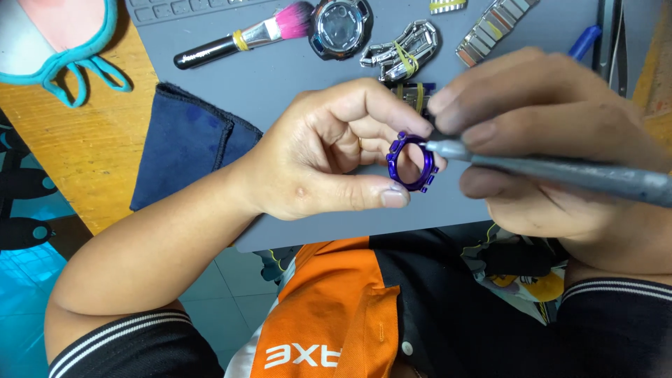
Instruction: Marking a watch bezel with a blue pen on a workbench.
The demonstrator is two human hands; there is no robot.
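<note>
Head view, items as seen. Purple watch bezel [411,162]: ring-shaped, notched rim, held above the grey mat [294,77] near its front edge; stands on edge, its opening turned toward the person and slightly right, its longer span running roughly up and down. Left hand [329,154]: grip closed on the bezel, thumb under the lower rim, forefinger curled over the upper rim, other fingers folded behind. Right hand [553,133]: grip clenched round a grey pen-like tool [560,171]; the tool lies nearly level, long axis left to right, tip pointing left and touching the bezel's right upper rim.

Further items on the mat, well apart from the hands: round watch case [341,26]; make-up brush with pink bristles and black handle [238,40]; folded metal bracelet bound with a yellow band [402,52]; second metal bracelet [490,29]. Dark blue cloth [185,143] overlaps the mat's left edge, on the wooden table [84,154].
</note>
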